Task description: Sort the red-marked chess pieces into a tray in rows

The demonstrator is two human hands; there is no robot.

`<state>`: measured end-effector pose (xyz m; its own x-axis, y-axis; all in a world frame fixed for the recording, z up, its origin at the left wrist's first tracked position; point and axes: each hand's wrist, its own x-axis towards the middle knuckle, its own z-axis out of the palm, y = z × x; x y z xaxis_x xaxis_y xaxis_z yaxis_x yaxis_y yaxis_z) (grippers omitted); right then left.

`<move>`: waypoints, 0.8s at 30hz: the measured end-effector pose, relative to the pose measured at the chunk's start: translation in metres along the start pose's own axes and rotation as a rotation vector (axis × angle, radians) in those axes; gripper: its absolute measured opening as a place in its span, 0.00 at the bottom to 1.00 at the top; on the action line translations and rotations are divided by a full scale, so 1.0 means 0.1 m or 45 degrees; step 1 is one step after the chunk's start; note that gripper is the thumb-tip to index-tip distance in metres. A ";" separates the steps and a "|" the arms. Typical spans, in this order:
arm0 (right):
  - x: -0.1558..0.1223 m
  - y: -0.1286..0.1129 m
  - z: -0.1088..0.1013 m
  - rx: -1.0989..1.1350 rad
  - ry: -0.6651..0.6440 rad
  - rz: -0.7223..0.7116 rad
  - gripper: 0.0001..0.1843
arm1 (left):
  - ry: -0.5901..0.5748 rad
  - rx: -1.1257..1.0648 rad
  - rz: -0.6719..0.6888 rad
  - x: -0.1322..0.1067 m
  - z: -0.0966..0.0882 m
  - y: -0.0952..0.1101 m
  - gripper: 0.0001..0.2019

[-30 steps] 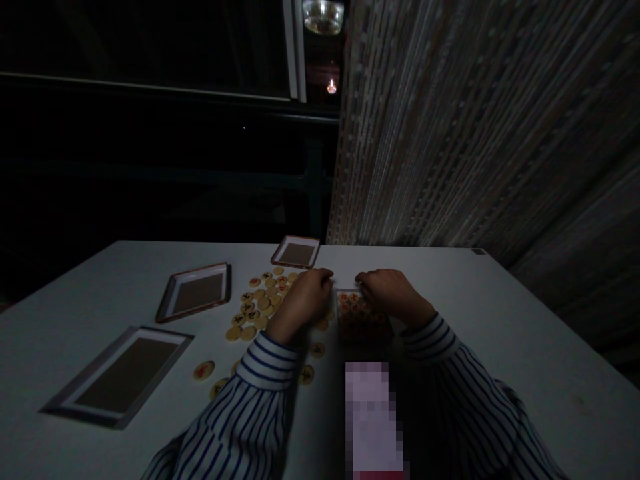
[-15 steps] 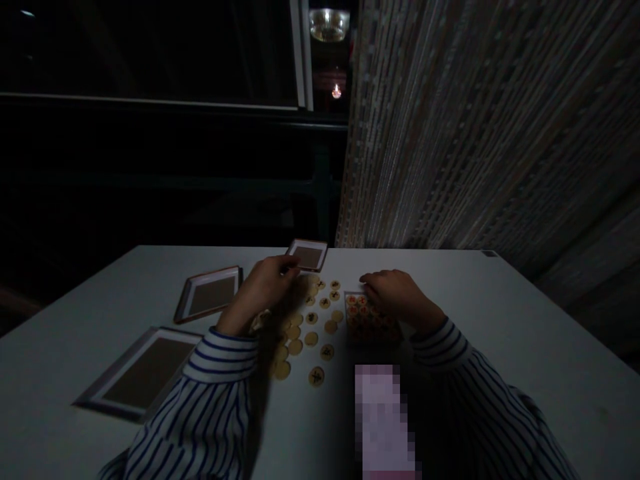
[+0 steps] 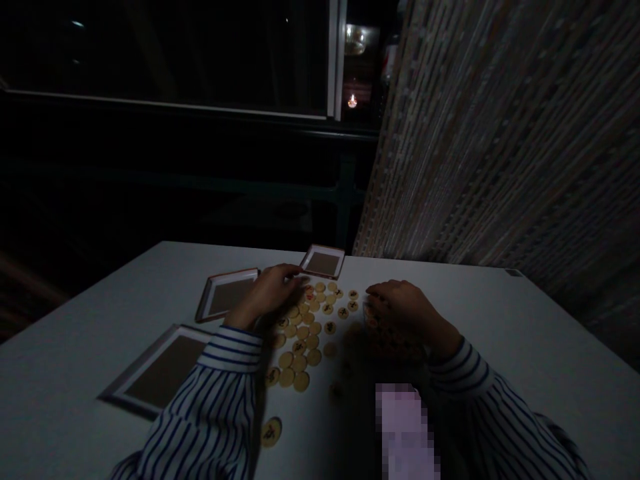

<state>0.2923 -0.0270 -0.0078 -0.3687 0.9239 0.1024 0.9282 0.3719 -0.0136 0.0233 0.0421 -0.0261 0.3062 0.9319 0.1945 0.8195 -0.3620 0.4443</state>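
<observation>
Round wooden Chinese chess pieces (image 3: 313, 341) lie scattered on the white table, some showing black or red characters, others blank side up. My left hand (image 3: 273, 292) reaches over the far left of the scatter, fingers forward and apart, with red-marked pieces (image 3: 309, 290) just beside its fingertips. My right hand (image 3: 407, 308) is bent over a shallow box of chess pieces (image 3: 395, 348). Its fingers are drawn together at the box's far left corner; whatever they hold is hidden. Shadow darkens the box and the pieces near it.
Three shallow framed trays or lids stand on the table (image 3: 540, 347): a large one (image 3: 157, 370), a middle one (image 3: 227, 295) and a small one (image 3: 323, 261) at the far edge. A pixelated pink patch (image 3: 410, 433) lies in front. A string curtain (image 3: 450, 133) hangs behind.
The view has turned left, so everything sits further right. My left hand uncovers more pieces, including red-marked ones. My right hand and its shadow cover more of the box.
</observation>
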 end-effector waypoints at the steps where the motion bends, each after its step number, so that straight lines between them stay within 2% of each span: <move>1: 0.05 -0.03 -0.01 0.000 0.000 -0.015 0.18 | -0.017 0.028 -0.003 0.00 0.01 -0.03 0.18; 8: 0.50 -0.28 0.01 0.045 -0.040 -0.151 0.17 | -0.091 0.089 -0.076 -0.04 0.01 -0.15 0.19; 11: 0.69 -0.39 0.05 0.022 -0.079 -0.139 0.17 | -0.103 0.094 -0.102 -0.07 0.00 -0.14 0.19; 18: 1.01 -0.63 0.21 -0.093 -0.153 -0.177 0.16 | 0.063 0.115 -0.169 -0.10 -0.02 -0.08 0.19; 24: 1.16 -0.77 0.30 -0.171 -0.206 -0.197 0.16 | 0.065 0.136 -0.202 -0.09 -0.01 -0.08 0.19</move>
<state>0.1768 0.0547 -0.0242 -0.4999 0.8634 -0.0675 0.8546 0.5044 0.1230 0.0133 0.0371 -0.0302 0.1463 0.9737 0.1747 0.9032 -0.2035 0.3780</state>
